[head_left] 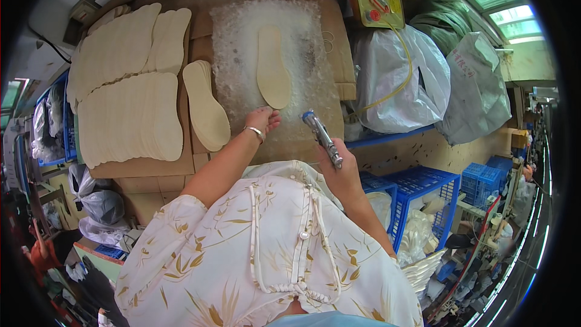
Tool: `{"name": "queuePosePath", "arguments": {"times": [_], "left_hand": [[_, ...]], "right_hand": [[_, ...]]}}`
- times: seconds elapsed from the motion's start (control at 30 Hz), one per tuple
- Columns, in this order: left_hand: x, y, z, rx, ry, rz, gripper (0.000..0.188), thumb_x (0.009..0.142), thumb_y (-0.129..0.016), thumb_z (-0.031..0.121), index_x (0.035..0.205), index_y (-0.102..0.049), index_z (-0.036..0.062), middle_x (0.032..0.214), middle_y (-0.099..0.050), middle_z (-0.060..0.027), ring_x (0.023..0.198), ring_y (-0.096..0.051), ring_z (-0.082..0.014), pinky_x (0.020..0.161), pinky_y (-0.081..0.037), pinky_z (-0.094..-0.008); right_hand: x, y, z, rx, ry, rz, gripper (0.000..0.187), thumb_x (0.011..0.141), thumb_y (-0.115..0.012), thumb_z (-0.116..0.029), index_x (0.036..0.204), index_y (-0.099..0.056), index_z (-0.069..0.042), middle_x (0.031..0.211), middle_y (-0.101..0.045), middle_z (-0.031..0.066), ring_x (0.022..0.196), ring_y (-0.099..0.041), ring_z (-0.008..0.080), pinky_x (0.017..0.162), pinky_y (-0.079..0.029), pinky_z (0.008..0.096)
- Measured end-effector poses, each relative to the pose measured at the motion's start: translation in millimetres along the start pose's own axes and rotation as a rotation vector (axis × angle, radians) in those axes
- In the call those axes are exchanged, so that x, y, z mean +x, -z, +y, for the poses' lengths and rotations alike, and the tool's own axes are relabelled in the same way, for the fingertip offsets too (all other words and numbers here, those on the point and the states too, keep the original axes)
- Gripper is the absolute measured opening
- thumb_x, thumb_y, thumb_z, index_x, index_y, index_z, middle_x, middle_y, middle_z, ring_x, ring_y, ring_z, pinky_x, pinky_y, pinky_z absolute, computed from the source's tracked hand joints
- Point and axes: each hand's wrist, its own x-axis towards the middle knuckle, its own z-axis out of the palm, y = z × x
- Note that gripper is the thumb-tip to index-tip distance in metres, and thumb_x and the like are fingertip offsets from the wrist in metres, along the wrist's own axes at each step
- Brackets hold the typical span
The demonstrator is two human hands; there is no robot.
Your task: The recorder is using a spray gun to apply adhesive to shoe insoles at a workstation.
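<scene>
A cream insole (273, 69) lies toe-away on a whitish, glue-crusted patch (233, 42) of the cardboard-covered table. At its heel edge is my left hand (261, 122), fingers bent in and fingertips on the insole's near end. To the right, my right hand (342, 172) is closed around a metal spray gun (324, 138), whose blue-tinged nozzle end points away toward the crusted patch. A short stack of insoles (207, 106) rests left of the patch. Further left, many overlapping insoles (130, 121) are fanned out in rows.
A yellow tin (381, 0) at the back right has a yellowish hose (407, 79) looping down over a white plastic bag (387, 85). Grey sacks (475, 88) stand beside it. Blue crates (423, 191) are at my right. Cardboard (200, 18) covers the table.
</scene>
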Motion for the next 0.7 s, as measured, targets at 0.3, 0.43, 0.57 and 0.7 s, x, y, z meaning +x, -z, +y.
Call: {"name": "queuePosePath", "arguments": {"times": [0.3, 0.43, 0.57, 0.7], "left_hand": [[0, 0, -2, -0.013, 0.008, 0.008, 0.024, 0.095, -0.051, 0.013, 0.116, -0.052, 0.003, 0.101, -0.063, -0.0103, 0.084, -0.065, -0.0207, 0.07, -0.056, -0.0307], [2, 2, -4, -0.006, 0.004, 0.018, 0.032, 0.094, -0.05, 0.012, 0.125, -0.048, 0.0037, 0.104, -0.063, -0.011, 0.083, -0.066, -0.022, 0.069, -0.056, -0.0322], [1, 2, -4, -0.015, 0.013, 0.021, 0.037, 0.094, -0.049, 0.012, 0.13, -0.045, 0.005, 0.106, -0.063, -0.0113, 0.082, -0.066, -0.0226, 0.067, -0.056, -0.0332], [-4, -1, -3, -0.001, 0.018, 0.015, 0.037, 0.095, -0.049, 0.011, 0.131, -0.043, 0.0039, 0.104, -0.063, -0.0112, 0.085, -0.066, -0.0225, 0.07, -0.056, -0.0324]], "right_hand": [[-6, 3, 4, 0.032, 0.012, -0.008, 0.021, 0.09, -0.065, -0.022, 0.096, -0.055, -0.004, 0.069, -0.059, 0.0172, 0.061, -0.058, 0.0354, 0.056, -0.045, 0.0366], [-10, 6, 1, 0.017, -0.007, -0.009, 0.022, 0.09, -0.065, -0.021, 0.096, -0.055, -0.004, 0.069, -0.059, 0.0172, 0.061, -0.058, 0.0357, 0.056, -0.045, 0.0365], [-12, 5, 1, 0.028, 0.009, -0.055, 0.022, 0.09, -0.065, -0.021, 0.097, -0.055, -0.004, 0.069, -0.059, 0.0174, 0.061, -0.057, 0.0355, 0.056, -0.045, 0.0368], [-13, 7, 2, 0.028, -0.021, -0.012, 0.021, 0.09, -0.065, -0.021, 0.097, -0.055, -0.003, 0.069, -0.058, 0.0176, 0.06, -0.056, 0.035, 0.056, -0.045, 0.037]]}}
